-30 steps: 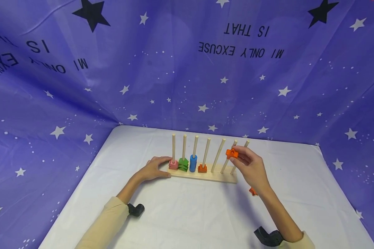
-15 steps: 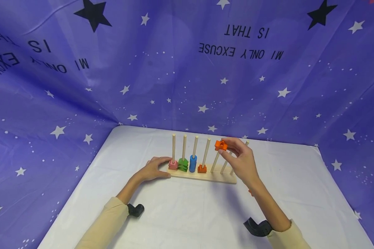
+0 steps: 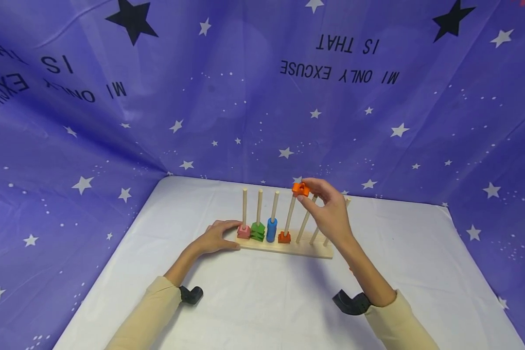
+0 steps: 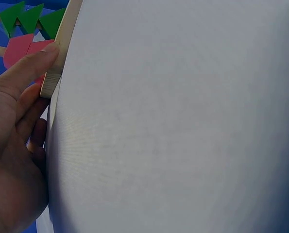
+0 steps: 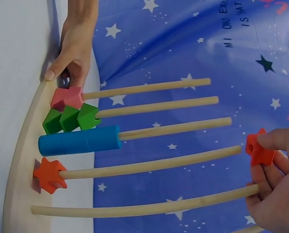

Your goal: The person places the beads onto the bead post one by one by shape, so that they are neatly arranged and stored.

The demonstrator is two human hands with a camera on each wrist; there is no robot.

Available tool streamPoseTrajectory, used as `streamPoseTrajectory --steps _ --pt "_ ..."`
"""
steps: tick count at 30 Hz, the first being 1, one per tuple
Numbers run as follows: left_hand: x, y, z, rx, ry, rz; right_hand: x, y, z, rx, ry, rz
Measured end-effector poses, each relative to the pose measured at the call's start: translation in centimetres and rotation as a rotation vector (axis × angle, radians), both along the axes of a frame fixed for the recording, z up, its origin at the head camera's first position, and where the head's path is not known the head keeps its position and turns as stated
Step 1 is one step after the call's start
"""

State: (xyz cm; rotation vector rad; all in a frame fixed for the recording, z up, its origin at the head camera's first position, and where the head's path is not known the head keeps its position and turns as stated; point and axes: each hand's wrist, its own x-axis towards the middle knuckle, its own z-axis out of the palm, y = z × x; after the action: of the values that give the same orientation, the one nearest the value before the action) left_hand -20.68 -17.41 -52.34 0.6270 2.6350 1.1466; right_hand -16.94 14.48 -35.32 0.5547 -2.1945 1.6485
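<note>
A wooden peg board with several upright pegs stands on the table. My left hand holds its left end, thumb in front and fingers behind. From the left, the pegs bear pink blocks, green blocks, a blue cylinder stack and an orange star block; the pegs further right are bare. My right hand pinches another orange star block between thumb and fingers. In the right wrist view that star's hole faces the fourth peg's tip, a small gap apart.
A further orange piece lies on the white tablecloth, mostly hidden by my right forearm. Behind the table hangs a purple starry cloth. Each wrist wears a black camera mount.
My right hand has moved left and upward with the orange star block, from the right-hand pegs to the top of the fourth peg. My left hand stays on the board.
</note>
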Motion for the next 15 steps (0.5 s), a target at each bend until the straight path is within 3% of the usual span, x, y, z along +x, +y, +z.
streamPoseTrajectory --steps 6,15 --pt "0.0 0.1 0.0 0.007 -0.012 -0.004 -1.0 -0.1 -1.1 0.004 -0.09 0.053" --pt "0.0 0.1 0.2 -0.003 -0.005 0.0 -0.9 -0.4 -3.2 -0.058 -0.177 0.014"
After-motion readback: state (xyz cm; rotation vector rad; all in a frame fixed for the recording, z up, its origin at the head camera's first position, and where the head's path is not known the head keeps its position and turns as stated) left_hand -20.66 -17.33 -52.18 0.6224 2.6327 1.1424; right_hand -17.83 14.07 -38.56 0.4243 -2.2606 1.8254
